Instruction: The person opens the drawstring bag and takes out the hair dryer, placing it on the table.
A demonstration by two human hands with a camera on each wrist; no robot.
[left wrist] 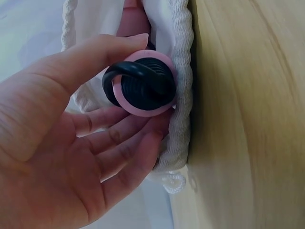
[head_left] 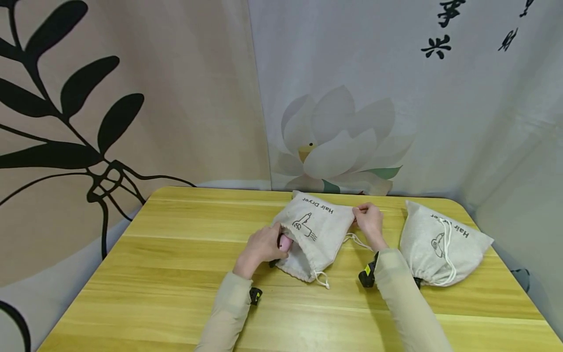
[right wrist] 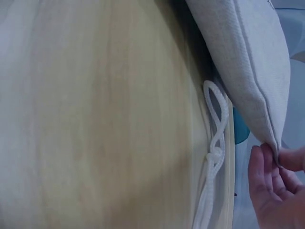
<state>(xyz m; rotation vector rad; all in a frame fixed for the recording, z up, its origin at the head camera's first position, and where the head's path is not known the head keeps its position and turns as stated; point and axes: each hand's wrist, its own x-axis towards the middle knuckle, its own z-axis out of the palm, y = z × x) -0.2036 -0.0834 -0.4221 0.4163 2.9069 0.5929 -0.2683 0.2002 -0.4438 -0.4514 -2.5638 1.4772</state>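
Observation:
A cloth drawstring bag (head_left: 323, 232) printed "Hair Dryer" lies on the table with its mouth towards my left. At that mouth my left hand (head_left: 260, 246) grips the end of a pink hair dryer (head_left: 285, 243), thumb on one side and fingers on the other. The left wrist view shows the dryer's round pink end with a coiled black cord (left wrist: 147, 86) coming out. Most of the dryer is hidden in the bag. My right hand (head_left: 370, 225) pinches the bag's far right corner between thumb and fingers; in the right wrist view this corner (right wrist: 272, 136) is pulled taut.
To the right stands a second, filled "Hair Dryer" bag (head_left: 444, 249) with white cords hanging over it. The first bag's white drawstring (head_left: 358, 239) trails on the wooden table (head_left: 176, 274) beside my right wrist. A printed curtain (head_left: 211, 98) hangs behind the table's far edge.

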